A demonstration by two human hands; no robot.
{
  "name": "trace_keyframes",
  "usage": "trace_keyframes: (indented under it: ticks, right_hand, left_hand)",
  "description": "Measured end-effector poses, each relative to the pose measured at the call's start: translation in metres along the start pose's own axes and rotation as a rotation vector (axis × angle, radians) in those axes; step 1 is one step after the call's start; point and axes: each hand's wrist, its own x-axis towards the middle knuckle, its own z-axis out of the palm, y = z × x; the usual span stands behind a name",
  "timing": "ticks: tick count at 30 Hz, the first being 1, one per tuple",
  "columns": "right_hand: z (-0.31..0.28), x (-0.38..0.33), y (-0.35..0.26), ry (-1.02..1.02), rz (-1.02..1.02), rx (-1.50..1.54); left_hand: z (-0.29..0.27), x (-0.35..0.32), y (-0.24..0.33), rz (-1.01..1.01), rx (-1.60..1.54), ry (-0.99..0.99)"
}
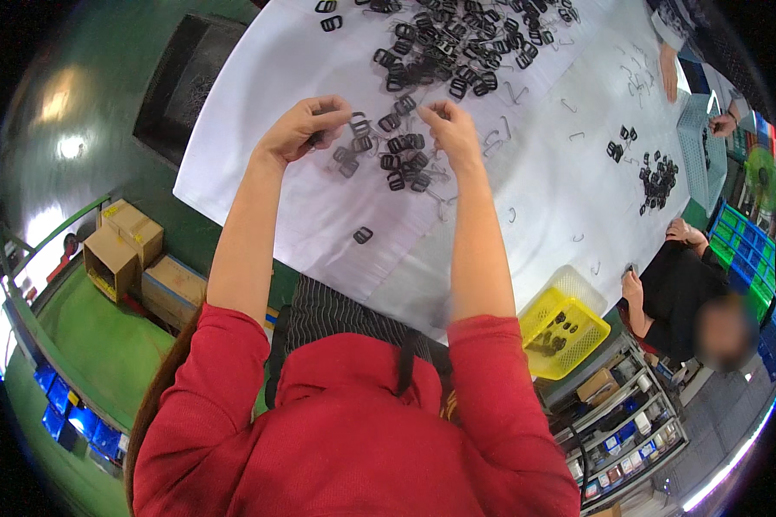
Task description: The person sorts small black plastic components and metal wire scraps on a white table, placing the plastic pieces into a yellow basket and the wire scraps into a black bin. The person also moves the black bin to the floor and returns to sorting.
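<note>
My left hand is closed above the white tabletop, with a small dark piece, apparently a black buckle, partly hidden in its curled fingers. Close beside its fingertips are a few blurred black buckles. My right hand has its fingers pinched together, and whatever is between them is too small to make out. Between and below the hands lies a small cluster of black slotted buckles. Beyond them spreads a larger heap of buckles. A single buckle lies nearer to me.
Thin wire hooks are scattered on the right. A yellow basket holding some buckles is by the right table edge. A person in black and another person's hand are at the right side. Cardboard boxes stand left.
</note>
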Motion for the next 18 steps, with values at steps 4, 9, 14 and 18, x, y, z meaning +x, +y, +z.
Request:
trace_keyframes:
  ticks: [4, 9, 14, 18]
  right_hand:
    - [0.027, 0.016, -0.013, 0.218, -0.085, -0.613]
    - [0.000, 0.005, -0.020, -0.125, 0.188, 0.236]
    - [-0.028, -0.022, 0.009, 0.120, 0.115, -0.173]
    - [-0.057, -0.058, 0.036, -0.173, 0.130, 0.757]
  left_hand:
    - [0.030, -0.017, 0.018, 0.161, -0.312, 0.059]
    - [0.017, 0.014, -0.007, -0.041, 0.041, 0.241]
    - [0.057, 0.035, -0.027, 0.191, 0.984, 0.552]
    - [0.055, 0.047, -0.050, 0.207, 0.960, 0.426]
